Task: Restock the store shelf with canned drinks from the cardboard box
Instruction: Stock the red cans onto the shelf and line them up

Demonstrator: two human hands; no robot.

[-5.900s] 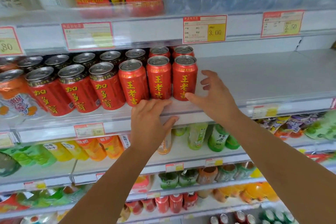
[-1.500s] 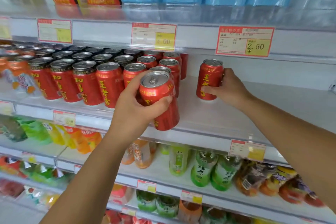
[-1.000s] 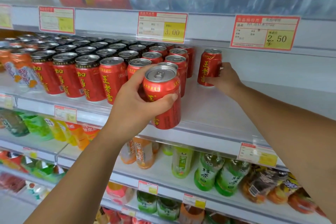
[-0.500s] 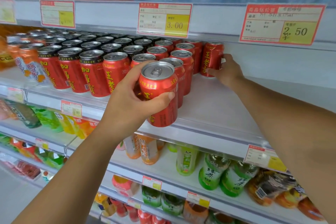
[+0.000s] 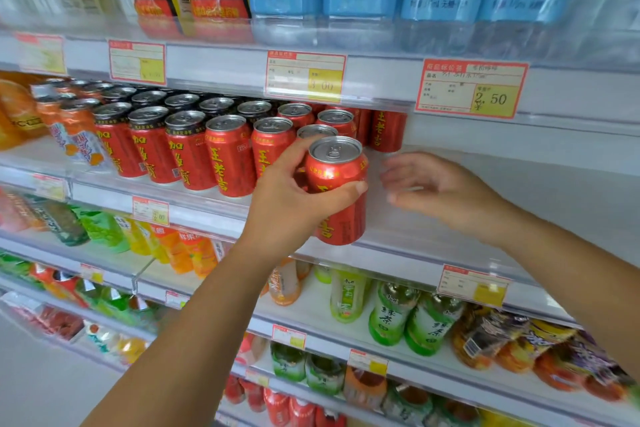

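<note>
Left hand (image 5: 294, 198): wrapped round a red can (image 5: 337, 191), thumb across the front, fingers behind; grip at mid-body, likely to keep the base free for setting down.
Held can: upright, lid up, at 6 o'clock of the frontmost can in the rightmost row; base level with the shelf lip, not yet seen resting on the shelf (image 5: 485, 191).
Right hand (image 5: 436, 189): empty, fingers loosely spread, palm turned toward the cans; hovering at 3 o'clock of the held can, near but apart. Probably free for steadying or for the next fetch.
Back can (image 5: 388, 130): standing alone at the rear, at 12 o'clock of the right hand, just beside the stocked block; seems to start a new row from the back.
Stocked cans (image 5: 228, 156): tight rows filling the left half of the shelf, labels facing out.
Free shelf: bare white surface from 1 to 3 o'clock of the held can; room for more rows.
Price tag (image 5: 472, 88): on the rail above, at 1 o'clock of the right hand.
Cardboard box: not in view.
Step judged: placing the held can at the front edge; restock well short of finished.
Risk judged: nudging neighbouring cans while seating it.
</note>
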